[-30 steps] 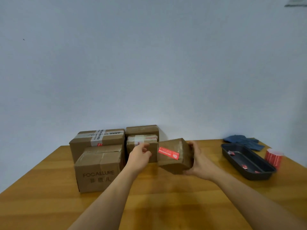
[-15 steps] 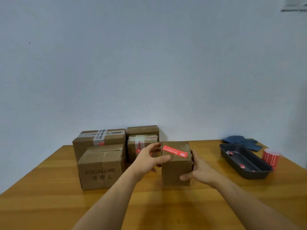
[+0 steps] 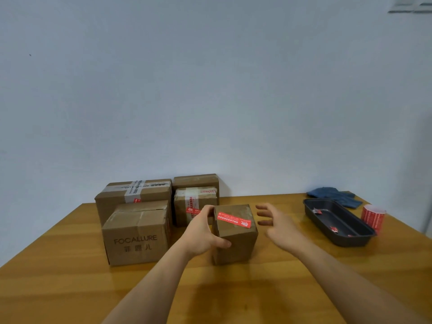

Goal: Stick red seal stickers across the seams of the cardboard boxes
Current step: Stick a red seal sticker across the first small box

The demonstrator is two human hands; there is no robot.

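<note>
Okay, small cardboard box stands upright on the wooden table, near centre, with a red seal sticker laid slantwise across its top seam. Left hand grips the box's left side: thumb curled round onto the near front face, the other fingers wrapped over the far top-left edge. Right hand hovers just right of the box, apart from it, fingers spread and loosely extended toward the far side, holding nothing. Left of the held box sits a bigger box printed FOCALLURE, close beside the left wrist. Behind that, a wide box with white tape across its top. Far centre, a medium box with pale tape and a red sticker on its front, partly hidden by the left hand; another plain box sits behind it against the wall. Right side: a dark tray holding a few small red scraps, a red sticker roll just right of it, and a blue cloth at the far edge.
</note>
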